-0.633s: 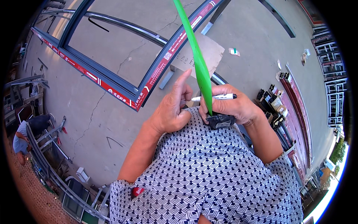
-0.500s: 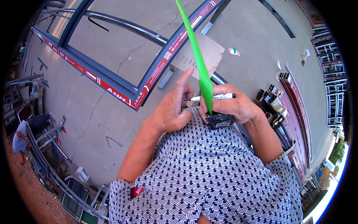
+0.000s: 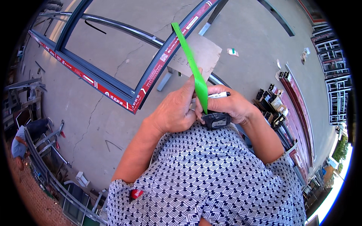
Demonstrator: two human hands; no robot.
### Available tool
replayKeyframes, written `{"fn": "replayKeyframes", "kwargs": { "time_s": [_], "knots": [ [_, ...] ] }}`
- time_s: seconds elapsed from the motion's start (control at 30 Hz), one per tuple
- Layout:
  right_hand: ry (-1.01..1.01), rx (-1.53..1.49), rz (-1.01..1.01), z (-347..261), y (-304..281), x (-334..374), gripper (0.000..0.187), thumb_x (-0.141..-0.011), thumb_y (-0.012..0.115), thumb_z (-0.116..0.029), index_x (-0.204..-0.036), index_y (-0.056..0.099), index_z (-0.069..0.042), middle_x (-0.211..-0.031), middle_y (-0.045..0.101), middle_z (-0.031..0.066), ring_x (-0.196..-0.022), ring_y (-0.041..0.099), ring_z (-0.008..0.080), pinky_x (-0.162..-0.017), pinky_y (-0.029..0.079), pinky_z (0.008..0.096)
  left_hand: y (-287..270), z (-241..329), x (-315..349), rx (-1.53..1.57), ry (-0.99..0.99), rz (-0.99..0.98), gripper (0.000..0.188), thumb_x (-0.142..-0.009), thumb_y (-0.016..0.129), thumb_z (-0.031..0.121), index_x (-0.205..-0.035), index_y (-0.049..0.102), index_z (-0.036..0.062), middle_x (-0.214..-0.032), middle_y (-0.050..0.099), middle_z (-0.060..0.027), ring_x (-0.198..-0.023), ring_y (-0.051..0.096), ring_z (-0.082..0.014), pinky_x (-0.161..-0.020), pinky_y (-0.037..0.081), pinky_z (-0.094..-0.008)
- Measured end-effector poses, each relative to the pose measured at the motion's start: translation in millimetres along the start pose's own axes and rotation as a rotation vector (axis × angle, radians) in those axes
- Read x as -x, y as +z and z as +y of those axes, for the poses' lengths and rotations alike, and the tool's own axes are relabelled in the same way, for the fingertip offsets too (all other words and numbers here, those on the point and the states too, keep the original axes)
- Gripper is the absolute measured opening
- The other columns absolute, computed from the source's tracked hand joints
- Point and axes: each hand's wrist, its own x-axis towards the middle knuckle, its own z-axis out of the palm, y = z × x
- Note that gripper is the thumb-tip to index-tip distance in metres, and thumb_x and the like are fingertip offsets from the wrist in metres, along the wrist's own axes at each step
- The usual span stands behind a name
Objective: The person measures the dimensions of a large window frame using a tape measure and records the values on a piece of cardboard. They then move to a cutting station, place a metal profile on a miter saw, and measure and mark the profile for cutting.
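A tape measure (image 3: 218, 121) with a black case is held close in front of my patterned shirt. Its bright green blade (image 3: 192, 62) sticks out upward and slightly left, twisted near the case, with the hooked end in sight. My right hand (image 3: 235, 107) grips the tape measure by the blade's base and also keeps a white marker (image 3: 219, 95) with a black end between thumb and fingers. On the blade's other side, my left hand (image 3: 175, 109) is curled against it, index finger pointing up along it. Some left fingertips are hidden behind the blade.
A dark metal frame (image 3: 96, 77) with red printed tape stands ahead left. Beneath its right bar lies a cardboard sheet (image 3: 200, 52). Long profiles (image 3: 298, 109) and black parts lie at right, near stacked frames (image 3: 337, 90). Another person (image 3: 20, 143) bends over metal pieces at far left.
The green blade has become shorter, its end coming down into view. My left hand has shifted against the blade, and the tape measure case and marker have moved slightly left.
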Motion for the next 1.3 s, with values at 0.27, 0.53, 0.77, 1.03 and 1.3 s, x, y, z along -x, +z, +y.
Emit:
{"fn": "replayKeyframes", "kwargs": {
  "time_s": [0.27,0.53,0.77,1.03,1.3],
  "knots": [
    [0.028,0.002,0.003,5,-9,-2,0.028,-0.101,0.070,-0.028,-0.097,0.069,0.000,-0.089,0.071,0.0136,-0.079,0.070,0.0218,-0.074,0.058,0.0336,7,-4,-5,0.039,-0.045,-0.063,0.099,-0.080,0.067,0.000,-0.165,0.016,0.0033,-0.142,0.057,-0.0293,-0.122,0.061,-0.0494,-0.104,0.050,-0.0482],
    [0.032,-0.037,0.075,7,-5,0,0.033,-0.107,0.062,-0.030,-0.123,0.063,-0.002,-0.097,0.070,0.0115,-0.081,0.072,0.0195,-0.074,0.061,0.0331,5,-10,-2,0.281,-0.084,-0.075,0.077,-0.088,0.061,0.010,-0.159,0.032,-0.0017,-0.148,0.052,-0.0284,-0.135,0.057,-0.0403,-0.111,0.048,-0.0447],
    [-0.121,0.432,0.158,-4,7,0,0.038,-0.113,0.052,-0.035,-0.132,0.056,-0.003,-0.117,0.063,0.0047,-0.113,0.055,0.0114,-0.102,0.045,0.0315,-2,-9,1,0.131,-0.076,-0.058,0.069,-0.099,0.055,0.006,-0.163,0.029,0.0011,-0.144,0.055,-0.0167,-0.125,0.060,-0.0252,-0.105,0.049,-0.0380],
    [-0.168,0.527,0.330,14,-4,0,0.030,-0.110,0.059,-0.029,-0.124,0.060,-0.003,-0.099,0.066,0.0020,-0.088,0.057,0.0064,-0.077,0.048,0.0246,-13,1,5,-0.199,-0.040,-0.035,0.038,-0.108,0.053,0.020,-0.145,0.053,0.0104,-0.137,0.059,-0.0188,-0.119,0.063,-0.0406,-0.095,0.053,-0.0457],
    [-0.161,0.610,0.351,19,-3,3,0.024,-0.108,0.060,-0.023,-0.117,0.068,-0.002,-0.095,0.067,0.0020,-0.087,0.058,0.0084,-0.077,0.049,0.0268,-11,-7,18,-0.233,-0.100,-0.038,0.036,-0.109,0.051,0.022,-0.144,0.050,0.0137,-0.133,0.060,-0.0204,-0.112,0.065,-0.0459,-0.092,0.055,-0.0512]
  ]
}}
